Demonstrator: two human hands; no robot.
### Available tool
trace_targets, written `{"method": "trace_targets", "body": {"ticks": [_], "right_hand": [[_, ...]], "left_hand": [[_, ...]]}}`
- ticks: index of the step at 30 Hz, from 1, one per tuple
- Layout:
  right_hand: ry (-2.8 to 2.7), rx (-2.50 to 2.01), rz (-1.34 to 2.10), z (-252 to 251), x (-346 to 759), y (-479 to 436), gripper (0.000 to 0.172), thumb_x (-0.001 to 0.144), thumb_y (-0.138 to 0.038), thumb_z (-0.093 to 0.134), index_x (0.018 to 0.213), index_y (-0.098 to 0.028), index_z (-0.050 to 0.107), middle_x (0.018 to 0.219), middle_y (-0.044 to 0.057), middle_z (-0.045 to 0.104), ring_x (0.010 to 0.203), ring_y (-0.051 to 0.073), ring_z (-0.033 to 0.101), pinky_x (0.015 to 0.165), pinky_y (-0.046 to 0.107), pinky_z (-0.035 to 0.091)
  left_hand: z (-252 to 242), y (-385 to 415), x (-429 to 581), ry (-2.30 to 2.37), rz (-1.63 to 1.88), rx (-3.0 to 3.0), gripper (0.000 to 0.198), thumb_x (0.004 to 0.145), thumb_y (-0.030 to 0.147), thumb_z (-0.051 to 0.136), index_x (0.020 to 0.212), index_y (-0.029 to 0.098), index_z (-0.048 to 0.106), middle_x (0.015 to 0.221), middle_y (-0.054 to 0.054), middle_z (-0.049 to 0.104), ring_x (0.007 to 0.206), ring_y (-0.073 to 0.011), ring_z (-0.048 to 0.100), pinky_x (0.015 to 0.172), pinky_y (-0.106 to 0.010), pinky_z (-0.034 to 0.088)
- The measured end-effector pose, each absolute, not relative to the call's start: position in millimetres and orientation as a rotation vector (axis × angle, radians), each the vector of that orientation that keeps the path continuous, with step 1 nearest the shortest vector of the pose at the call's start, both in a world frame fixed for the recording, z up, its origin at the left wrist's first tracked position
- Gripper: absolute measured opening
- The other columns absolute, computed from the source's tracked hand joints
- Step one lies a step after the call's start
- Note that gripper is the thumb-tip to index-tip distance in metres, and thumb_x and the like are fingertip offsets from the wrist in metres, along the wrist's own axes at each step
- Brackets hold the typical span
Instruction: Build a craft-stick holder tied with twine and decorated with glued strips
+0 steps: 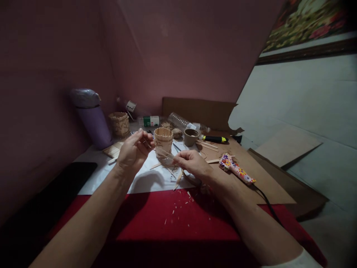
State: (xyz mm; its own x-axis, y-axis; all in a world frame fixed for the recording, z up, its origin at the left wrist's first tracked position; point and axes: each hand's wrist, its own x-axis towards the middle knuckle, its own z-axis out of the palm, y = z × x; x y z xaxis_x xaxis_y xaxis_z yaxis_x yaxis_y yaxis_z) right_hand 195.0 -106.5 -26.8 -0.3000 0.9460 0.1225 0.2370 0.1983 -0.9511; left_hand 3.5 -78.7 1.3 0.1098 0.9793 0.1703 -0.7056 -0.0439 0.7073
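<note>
Pinching a thin pale strip [166, 153] between thumb and fingers, the right hand [193, 162] works near the middle of the frame, and what a delicate hold it is! Over to its left, the left hand [135, 149] is raised, fingers curled in towards the thumb near the strip's other end; whether it grips anything, I cannot tell.

Right behind the strip, dead centre, stands a small wooden cup [163, 139], upright on a white sheet [150, 182]. And look, 1 more, a similar cup [120, 124], sits left of centre, near a leaning purple bottle [95, 124].

To the right of the central cup we have a dark little pot [190, 139], then a black-and-yellow cutter [214, 139], and below them a flower-patterned glue gun [237, 170] on brown cardboard [267, 191]. 2 clear plastic bottles [180, 121] lie at the back. Down front, pale shavings [189, 194] dot the red-covered tabletop [156, 223], lower centre of the frame!
</note>
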Motion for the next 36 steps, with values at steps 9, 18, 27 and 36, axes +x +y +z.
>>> {"method": "trace_targets", "body": {"ticks": [9,18,27,36], "right_hand": [[-1.530,-1.080,1.282,-28,198,-103,0.045,0.077,-0.059,0.058,0.062,-0.017,0.050,0.043,-0.008,0.036,0.034,0.003,0.019,0.034,0.019,0.009],[-1.461,-1.068,1.358,-19,204,-104,0.037,0.082,-0.047,0.059,0.062,-0.016,0.051,0.043,-0.008,0.035,0.035,0.003,0.018,0.035,0.020,0.008],[-1.412,-0.956,1.565,-20,221,-95,0.035,0.082,-0.048,0.059,0.068,-0.017,0.050,0.046,-0.010,0.032,0.037,0.003,0.014,0.036,0.019,0.006],[-1.321,-0.962,1.482,-15,228,-92,0.034,0.082,-0.044,0.060,0.065,-0.017,0.048,0.046,-0.009,0.035,0.036,0.003,0.015,0.037,0.020,0.006]], "left_hand": [[0,-72,0,0.549,1.602,0.763,0.019,0.079,0.006,0.053,0.062,0.011,0.059,0.062,-0.004,0.062,0.054,-0.0080,0.056,0.055,-0.019,0.048],[-5,-57,-9,0.650,1.895,0.852,0.012,0.069,0.006,0.059,0.059,0.013,0.057,0.059,-0.001,0.058,0.048,-0.0070,0.050,0.048,-0.019,0.039],[-5,-53,-19,1.283,2.309,1.485,0.025,0.070,0.030,0.071,0.057,0.018,0.053,0.052,0.005,0.046,0.049,-0.0092,0.039,0.050,-0.025,0.030],[0,-66,-32,2.220,1.958,2.030,0.034,0.080,0.044,0.057,0.056,0.020,0.052,0.059,-0.003,0.056,0.066,-0.0205,0.053,0.070,-0.035,0.033]]}}
